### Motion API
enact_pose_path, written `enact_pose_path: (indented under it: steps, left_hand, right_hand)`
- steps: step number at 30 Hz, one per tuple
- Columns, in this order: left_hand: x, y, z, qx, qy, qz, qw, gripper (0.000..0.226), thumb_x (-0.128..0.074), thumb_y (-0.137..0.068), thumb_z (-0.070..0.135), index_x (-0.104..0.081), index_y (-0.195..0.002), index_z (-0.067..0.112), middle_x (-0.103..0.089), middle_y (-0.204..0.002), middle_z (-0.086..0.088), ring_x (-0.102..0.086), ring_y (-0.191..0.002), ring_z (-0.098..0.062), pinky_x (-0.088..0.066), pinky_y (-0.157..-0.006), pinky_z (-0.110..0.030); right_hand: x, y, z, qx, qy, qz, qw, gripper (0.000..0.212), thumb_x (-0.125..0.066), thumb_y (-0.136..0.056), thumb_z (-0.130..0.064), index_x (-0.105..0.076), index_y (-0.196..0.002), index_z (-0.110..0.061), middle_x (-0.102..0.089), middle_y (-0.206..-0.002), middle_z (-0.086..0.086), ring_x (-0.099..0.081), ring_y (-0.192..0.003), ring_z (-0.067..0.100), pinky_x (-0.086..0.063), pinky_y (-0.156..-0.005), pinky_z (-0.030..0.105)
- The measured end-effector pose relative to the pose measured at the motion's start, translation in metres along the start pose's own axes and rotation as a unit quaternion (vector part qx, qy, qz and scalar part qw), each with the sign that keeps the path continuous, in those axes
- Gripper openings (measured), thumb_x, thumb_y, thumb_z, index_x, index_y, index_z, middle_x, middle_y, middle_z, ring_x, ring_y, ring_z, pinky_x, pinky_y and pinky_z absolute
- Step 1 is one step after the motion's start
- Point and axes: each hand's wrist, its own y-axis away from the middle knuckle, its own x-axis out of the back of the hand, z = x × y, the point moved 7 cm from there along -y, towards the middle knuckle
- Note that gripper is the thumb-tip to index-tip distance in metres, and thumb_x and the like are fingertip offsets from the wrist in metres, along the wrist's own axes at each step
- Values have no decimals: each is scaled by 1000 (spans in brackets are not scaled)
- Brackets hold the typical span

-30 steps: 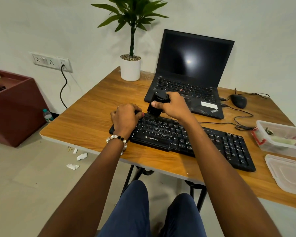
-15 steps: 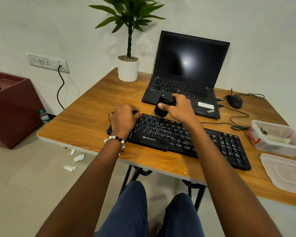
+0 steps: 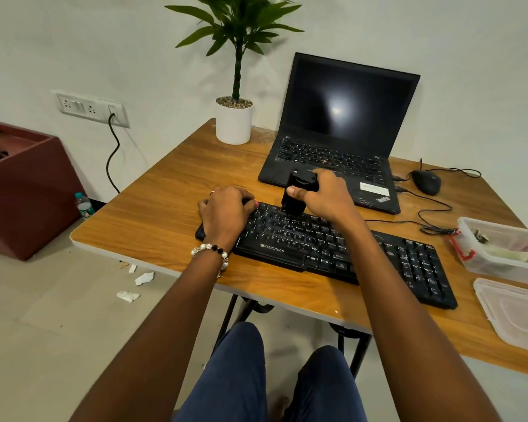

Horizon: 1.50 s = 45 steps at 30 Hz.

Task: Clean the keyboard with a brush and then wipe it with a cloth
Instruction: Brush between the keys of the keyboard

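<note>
A black keyboard (image 3: 378, 257) lies slanted across the wooden table (image 3: 153, 229). My left hand (image 3: 224, 213), a bead bracelet on its wrist, grips the keyboard's left end with curled fingers. My right hand (image 3: 325, 194) holds a black brush (image 3: 297, 193) upright, its bristles down on the keys near the keyboard's upper left rows. A pale cloth (image 3: 509, 254) seems to lie inside the clear box (image 3: 470, 236) at the right.
An open black laptop (image 3: 342, 117) stands just behind the brush. A potted plant (image 3: 233, 123) sits at the far left corner, a wired mouse (image 3: 425, 181) with its cable at the far right. A clear lid (image 3: 512, 312) lies near the right edge. Paper scraps litter the floor.
The brush and my right hand slid to the right along the top rows, then drew back a little toward me. My left hand kept its hold on the keyboard's end.
</note>
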Motion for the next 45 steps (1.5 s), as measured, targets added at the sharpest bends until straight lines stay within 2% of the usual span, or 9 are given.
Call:
enact_pose_path:
  steps: [9, 14, 17, 20, 24, 29, 35, 41, 45]
  left_hand:
    - [-2, -1, -2, -2, 1, 2, 1000, 21, -65, -87, 43, -72, -103, 32, -69, -110, 8, -52, -115, -17, -31, -94, -44]
    - [-3, -1, -2, -2, 0, 5, 1000, 21, -65, -87, 43, -72, -103, 32, -69, -108, 8, -51, -115, -17, -31, -94, -43]
    - [-3, -2, -3, -1, -1, 4, 1000, 22, -65, -86, 44, -72, -103, 32, -69, -109, 8, -51, -115, -17, -32, -94, -44]
    - [-4, -1, -3, -4, 0, 4, 1000, 22, -65, -87, 43, -72, -104, 32, -69, -110, 8, -51, -116, -17, -32, -94, -44]
    - [-4, -2, -3, -6, 0, 8, 1000, 20, -65, -87, 42, -72, -103, 33, -69, -109, 8, -52, -115, -17, -33, -93, -45]
    - [-5, -2, -4, -5, 0, 5, 1000, 21, -65, -87, 43, -72, -104, 33, -68, -110, 6, -51, -115, -19, -33, -93, -44]
    - [-8, -4, -6, -7, 2, -1, 1000, 21, -66, -87, 42, -72, -104, 33, -69, -110, 5, -52, -115, -20, -38, -90, -43]
    - [-7, -3, -5, -5, 7, 0, 1000, 22, -66, -87, 42, -72, -105, 32, -70, -109, 4, -53, -114, -19, -40, -91, -41]
    - [-6, -2, -5, -8, 3, 5, 1000, 22, -66, -87, 42, -72, -105, 31, -70, -110, 5, -53, -114, -19, -40, -91, -41]
  right_hand:
    - [4, -1, 3, 2, -24, 8, 1000, 35, -71, -87, -30, -58, -113, -11, -63, -106, 3, -57, -95, 16, -42, -67, 19]
    - [-1, -6, 4, -29, -107, -37, 993, 29, -73, -85, -28, -61, -105, -12, -68, -103, 3, -64, -99, 20, -53, -91, 41]
    - [0, -5, -3, -1, -94, 34, 995, 25, -70, -88, -29, -59, -104, -13, -64, -101, 0, -60, -98, 17, -48, -81, 29]
    - [-13, -4, -7, 24, -53, 17, 998, 29, -69, -88, -31, -59, -108, -14, -63, -103, 0, -58, -96, 14, -42, -69, 19]
    - [-17, -10, -8, 4, -65, -57, 996, 30, -72, -85, -35, -59, -104, -14, -67, -102, 1, -63, -97, 19, -53, -82, 33]
    - [-13, -10, -17, 36, -51, 28, 998, 29, -69, -88, -31, -59, -108, -13, -62, -98, -1, -57, -92, 14, -39, -63, 14]
    - [-21, -7, -5, -10, -102, -86, 991, 28, -74, -83, -35, -63, -100, -14, -72, -99, 4, -69, -94, 21, -56, -87, 45]
    - [-4, 6, -5, 33, -57, 58, 996, 29, -68, -89, -32, -61, -107, -11, -63, -94, -2, -58, -88, 14, -40, -62, 15]
    - [-13, 14, -1, 20, -71, 20, 997, 25, -68, -89, -32, -60, -105, -15, -64, -95, -4, -59, -86, 13, -44, -69, 22]
